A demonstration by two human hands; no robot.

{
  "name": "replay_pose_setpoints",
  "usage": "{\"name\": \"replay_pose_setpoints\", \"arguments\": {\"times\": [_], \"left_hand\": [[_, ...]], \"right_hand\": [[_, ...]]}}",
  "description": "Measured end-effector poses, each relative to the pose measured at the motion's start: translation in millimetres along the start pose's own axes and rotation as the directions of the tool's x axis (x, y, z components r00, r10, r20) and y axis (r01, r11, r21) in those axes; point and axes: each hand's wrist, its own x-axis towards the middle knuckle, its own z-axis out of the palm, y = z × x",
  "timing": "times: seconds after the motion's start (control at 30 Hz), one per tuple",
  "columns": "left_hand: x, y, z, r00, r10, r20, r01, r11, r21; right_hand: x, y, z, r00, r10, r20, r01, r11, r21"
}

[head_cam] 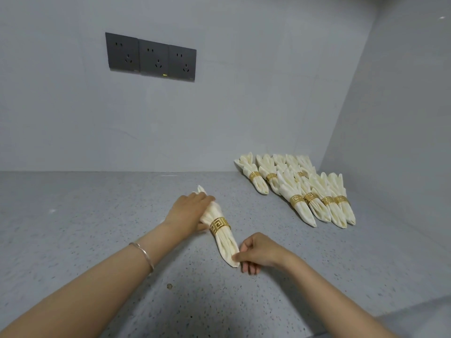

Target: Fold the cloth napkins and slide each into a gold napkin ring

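While the left hand [189, 211] is gripping this cream napkin [225, 242] above its gold napkin ring [219, 224] and the right hand [258, 252] is pinching its tip, finished ringed napkins [300, 191] are sitting beyond it, so we're probably nearing done.

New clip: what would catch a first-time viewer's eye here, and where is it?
At centre, the left hand grips the upper end of a cream napkin already wearing a gold ring, while the right hand pinches its lower tip. Far right, near the corner, finished ringed napkins lie clustered on the speckled counter. Three dark wall sockets stand out on the back wall.
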Motion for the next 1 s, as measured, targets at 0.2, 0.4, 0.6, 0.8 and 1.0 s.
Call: {"name": "replay_pose_setpoints", "arguments": {"times": [0.2,0.4,0.6,0.8,1.0], "left_hand": [[-15,-10,10,0.917,-0.306,0.257,0.372,0.887,-0.273],[-13,1,22,0.921,-0.229,0.315,0.382,0.689,-0.615],[13,20,33,0.85,-0.446,0.281,0.399,0.198,-0.895],[50,39,32,0.826,-0.329,0.459,0.399,-0.233,-0.887],[83,71,33,0.832,-0.272,0.483,0.441,-0.205,-0.874]], "right_hand": [[16,-12,-6,0.969,-0.049,-0.241,-0.003,0.977,-0.212],[52,-42,6,0.925,-0.091,-0.368,0.042,0.989,-0.14],[77,-37,4,0.878,0.048,-0.476,0.063,0.975,0.215],[71,-16,-24,0.842,0.033,-0.538,0.256,0.855,0.452],[71,16,-51,0.769,0.054,-0.637,0.277,0.87,0.408]]}}
